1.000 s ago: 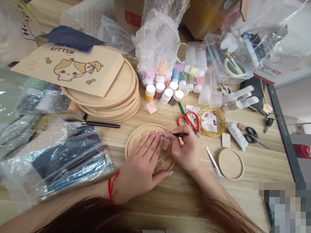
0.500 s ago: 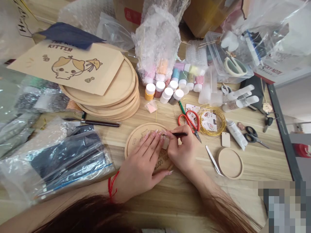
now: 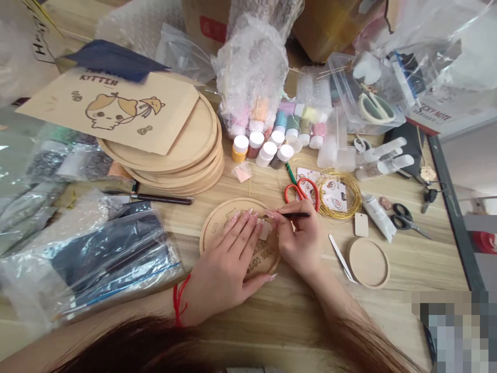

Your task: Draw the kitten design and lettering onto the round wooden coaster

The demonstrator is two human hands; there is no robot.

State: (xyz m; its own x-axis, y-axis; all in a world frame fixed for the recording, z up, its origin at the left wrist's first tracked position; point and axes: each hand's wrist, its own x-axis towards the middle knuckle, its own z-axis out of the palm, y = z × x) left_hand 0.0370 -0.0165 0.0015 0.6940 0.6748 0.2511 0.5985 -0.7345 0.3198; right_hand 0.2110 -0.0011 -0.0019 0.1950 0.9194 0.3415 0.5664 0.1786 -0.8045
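Clock set on the round wooden plate point(image 3: 209, 233), 12 toward the far edge of the desk point(image 3: 248, 331). Plate lies flat on the desk; cat outline partly hidden under the fingers, lettering lower down near 4 to 5 o'clock.

Left hand point(image 3: 227, 256): palm down over the plate, coming in from 7 o'clock, fingers flat and side by side, thumb apart toward 5. Red string point(image 3: 179, 300) round that wrist.

Right hand point(image 3: 298, 239): at the plate's 3 o'clock edge, fingers clamped on a thin dark tool point(image 3: 298, 215); pen or brush, cannot tell. Its tip points to 9, just beside the left fingertips; contact with the plate cannot be made out. Small pale card point(image 3: 265, 230) between the two hands, over the plate.

Round about: pink packet point(image 3: 243, 172) at 12, paint bottles point(image 3: 267, 154) beyond it. Red-handled pliers point(image 3: 315, 194) at 2; gold wire coil point(image 3: 355, 194) between 2 and 3, partly over a printed card point(image 3: 305, 176). Tweezers point(image 3: 340, 256) and small round dish point(image 3: 368, 284) between 3 and 4. Stacked plates point(image 3: 198, 129) between 10 and 11, kitten paper point(image 3: 163, 124) on top.
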